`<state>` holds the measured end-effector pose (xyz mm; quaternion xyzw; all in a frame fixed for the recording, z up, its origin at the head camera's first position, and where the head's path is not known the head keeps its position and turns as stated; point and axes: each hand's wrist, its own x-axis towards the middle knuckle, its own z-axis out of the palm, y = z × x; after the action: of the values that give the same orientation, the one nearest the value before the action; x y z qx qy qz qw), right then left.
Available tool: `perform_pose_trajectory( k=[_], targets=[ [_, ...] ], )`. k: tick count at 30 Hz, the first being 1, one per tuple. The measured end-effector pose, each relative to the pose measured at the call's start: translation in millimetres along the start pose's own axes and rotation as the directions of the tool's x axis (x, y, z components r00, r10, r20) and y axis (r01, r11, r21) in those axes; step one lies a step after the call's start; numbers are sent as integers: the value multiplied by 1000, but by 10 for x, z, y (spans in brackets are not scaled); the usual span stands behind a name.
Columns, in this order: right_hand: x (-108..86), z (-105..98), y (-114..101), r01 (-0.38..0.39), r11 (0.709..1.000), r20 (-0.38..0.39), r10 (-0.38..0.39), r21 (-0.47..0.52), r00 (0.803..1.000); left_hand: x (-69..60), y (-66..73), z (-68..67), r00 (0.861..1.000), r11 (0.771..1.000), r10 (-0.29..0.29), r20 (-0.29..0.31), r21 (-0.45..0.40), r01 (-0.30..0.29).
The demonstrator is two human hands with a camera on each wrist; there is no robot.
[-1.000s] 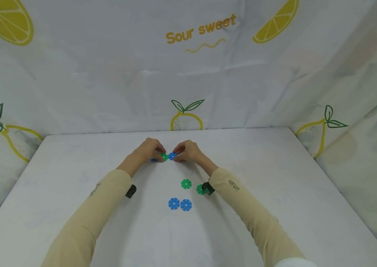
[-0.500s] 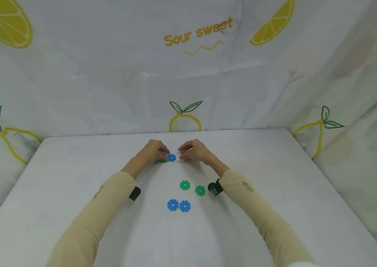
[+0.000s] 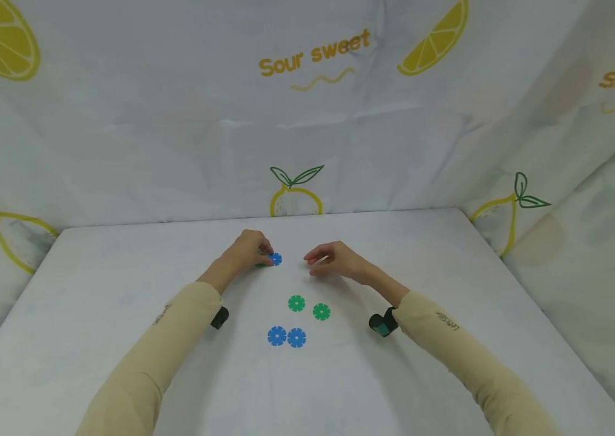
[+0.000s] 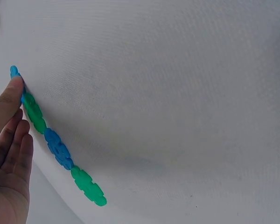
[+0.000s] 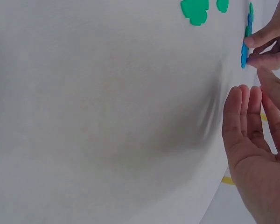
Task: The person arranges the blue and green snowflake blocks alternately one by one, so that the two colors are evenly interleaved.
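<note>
My left hand (image 3: 246,249) pinches a chain of interlocking notched plastic discs by its blue end disc (image 3: 276,259). In the left wrist view the chain alternates colours: behind the thumb (image 4: 12,95) come a green disc (image 4: 34,113), a blue disc (image 4: 58,148) and another green disc (image 4: 87,185), hanging down at a slant. Apart from the chain, to its right, is my right hand (image 3: 340,260). Its fingers are loosely bent, with nothing between them in the right wrist view.
Nearer on the white table (image 3: 422,363) lie two separate green discs (image 3: 296,303) and two blue discs (image 3: 296,338) side by side. A white lemon-print cloth (image 3: 187,151) stands behind the table's far edge. Black wrist cameras (image 3: 382,324) sit below the cuffs.
A second ago both hands held discs close together. My right hand has since let go of the blue disc and moved right and nearer; the left keeps the chain.
</note>
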<state>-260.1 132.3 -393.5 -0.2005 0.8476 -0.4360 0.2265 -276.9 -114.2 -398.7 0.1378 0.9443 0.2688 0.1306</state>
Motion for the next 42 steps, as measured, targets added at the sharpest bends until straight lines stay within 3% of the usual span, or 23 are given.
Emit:
perform_pose_trajectory(
  k=[8, 14, 23, 27, 34, 42],
  targets=[
    [-170, -31, 129, 93, 994, 90, -98, 66, 991, 1, 11, -11, 1000, 1000, -8, 10, 23, 7],
    [-287, -1, 182, 122, 986, 125, -136, 115, 983, 25, -2, -20, 1000, 999, 23, 8, 44, -23],
    [-380, 65, 226, 147, 976, 250, -185, 162, 951, 75, -37, 0, 998, 997, 63, 3, 46, -63],
    [-379, 87, 234, 138, 978, 275, -178, 157, 945, 78, -30, -5, 998, 997, 54, 11, 48, -54],
    [-404, 96, 246, 192, 969, 333, -234, 155, 913, 64, -10, -23, 999, 998, 46, 16, 47, -46],
    [-458, 104, 246, 184, 974, 312, -218, 134, 925, 49, 8, -34, 999, 998, 37, 19, 45, -38]
  ],
)
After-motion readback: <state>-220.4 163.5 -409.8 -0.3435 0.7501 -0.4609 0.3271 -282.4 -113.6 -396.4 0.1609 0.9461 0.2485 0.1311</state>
